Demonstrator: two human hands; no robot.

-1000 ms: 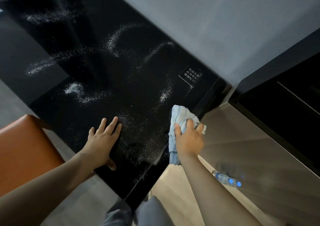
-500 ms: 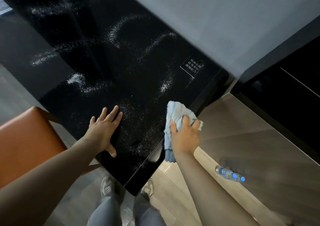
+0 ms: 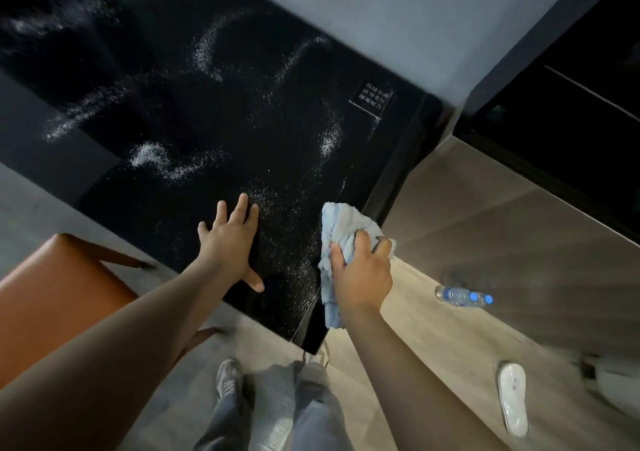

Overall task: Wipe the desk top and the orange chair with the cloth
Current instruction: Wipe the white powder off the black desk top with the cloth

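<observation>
Right at the near right edge of the desk top [image 3: 242, 132], the pale blue cloth [image 3: 341, 229] sits bunched under the right hand [image 3: 362, 274]. The fingers of this hand are curled over the cloth and clamp it against the black surface. One fold sticks out ahead of the knuckles onto the desk top, and a tail hangs down past the edge below the wrist.

The left hand [image 3: 230, 242] lies flat on the desk top to the left of the cloth, apart from it. Its fingers are straight and slightly spread, and the thumb points back toward the near edge.

White powder [image 3: 149, 154] crosses the desk top in curved streaks and loose specks, including the strip between the two hands. Near the desk top's far right corner lies a small framed notice [image 3: 370, 99] with pale characters too small to read.

The orange chair [image 3: 59, 298] stands off the desk top's near left side, partly hidden by the left forearm. Below the desk top's near corner are the person's grey trousers and a grey shoe [image 3: 228, 379].

On the wooden floor to the right of the desk top lies a clear water bottle [image 3: 462, 296] with a blue cap. A white slipper [image 3: 512, 398] lies farther from the desk top. A grey wall [image 3: 381, 10] runs along the desk top's far edge, and a dark cabinet [image 3: 571, 111] stands beyond its right end.
</observation>
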